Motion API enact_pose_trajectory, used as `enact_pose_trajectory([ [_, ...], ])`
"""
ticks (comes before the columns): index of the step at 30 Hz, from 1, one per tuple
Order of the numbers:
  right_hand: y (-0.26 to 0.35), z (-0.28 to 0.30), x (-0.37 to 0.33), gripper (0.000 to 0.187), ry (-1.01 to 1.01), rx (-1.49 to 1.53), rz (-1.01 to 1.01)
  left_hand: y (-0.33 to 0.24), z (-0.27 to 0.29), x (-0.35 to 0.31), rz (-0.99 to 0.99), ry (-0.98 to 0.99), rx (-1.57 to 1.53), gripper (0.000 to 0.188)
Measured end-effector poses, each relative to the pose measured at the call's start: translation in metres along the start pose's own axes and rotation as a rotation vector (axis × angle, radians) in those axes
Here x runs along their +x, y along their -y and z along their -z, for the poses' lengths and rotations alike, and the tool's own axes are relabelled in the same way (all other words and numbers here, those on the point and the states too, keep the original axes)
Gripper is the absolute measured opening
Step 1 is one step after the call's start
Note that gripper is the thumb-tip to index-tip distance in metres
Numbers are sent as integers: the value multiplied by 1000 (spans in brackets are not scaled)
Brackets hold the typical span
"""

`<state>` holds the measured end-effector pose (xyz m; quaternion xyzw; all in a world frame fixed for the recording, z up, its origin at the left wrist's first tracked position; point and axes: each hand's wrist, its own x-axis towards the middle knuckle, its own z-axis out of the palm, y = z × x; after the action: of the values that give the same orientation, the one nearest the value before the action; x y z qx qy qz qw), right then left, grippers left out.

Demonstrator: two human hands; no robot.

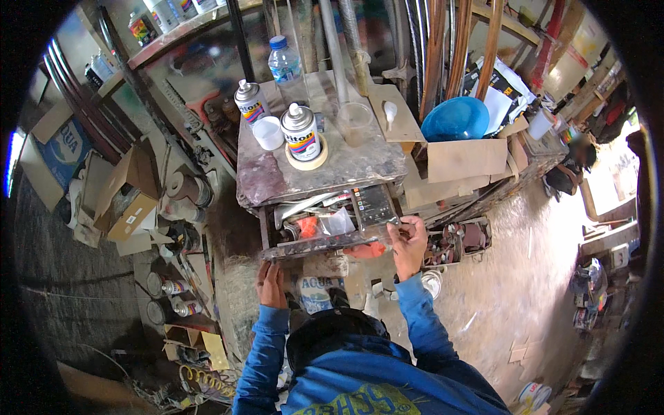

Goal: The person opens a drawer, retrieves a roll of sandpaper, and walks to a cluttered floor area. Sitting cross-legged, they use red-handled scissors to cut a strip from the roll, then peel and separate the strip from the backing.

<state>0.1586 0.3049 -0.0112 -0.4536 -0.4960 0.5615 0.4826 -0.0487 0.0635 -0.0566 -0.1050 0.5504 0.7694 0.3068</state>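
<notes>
My right hand (409, 243) pinches the lower right corner of a dark, flat rectangular packet (373, 206) with small coloured marks. The packet lies tilted over the right end of a pulled-out wooden drawer (304, 247). Against the drawer's front, at its left end, rests my left hand (271, 285), fingers stretched out and holding nothing. Inside the drawer are a small clear bag (337, 223), an orange piece (307, 227) and pale tools. On the worn tabletop (346, 166) above stand two spray cans, one (300, 135) set in a roll of tape (308, 158).
A white cup (268, 133), a water bottle (283, 63) and a clear plastic cup (354, 123) share the tabletop. To the right, a blue bowl (455, 119) sits over an open cardboard box (467, 160). Several spray cans and cartons stand at the left; a filled crate (458, 242) is beside my right hand.
</notes>
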Motion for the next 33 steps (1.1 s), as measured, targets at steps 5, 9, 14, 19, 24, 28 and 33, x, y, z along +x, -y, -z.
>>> enact_pose_trajectory([
  [5,-7,6,5,37,24,-76,51,-1,0,-9,-241,178,198,43],
  [9,0,8,5,40,66,-6,-51,-8,-8,-11,-38,135,135,46],
  [14,11,1,1,43,96,50,-63,-10,-12,-13,-55,150,107,48],
  [19,4,-7,2,46,52,79,-40,-8,-5,-7,-23,151,61,50],
  [24,-1,-1,2,46,26,25,60,-4,2,1,-24,108,121,54],
  [28,-2,19,1,45,22,53,61,-10,2,5,-545,127,504,54],
  [33,-13,48,9,32,192,-87,51,-50,7,16,-583,159,963,43],
])
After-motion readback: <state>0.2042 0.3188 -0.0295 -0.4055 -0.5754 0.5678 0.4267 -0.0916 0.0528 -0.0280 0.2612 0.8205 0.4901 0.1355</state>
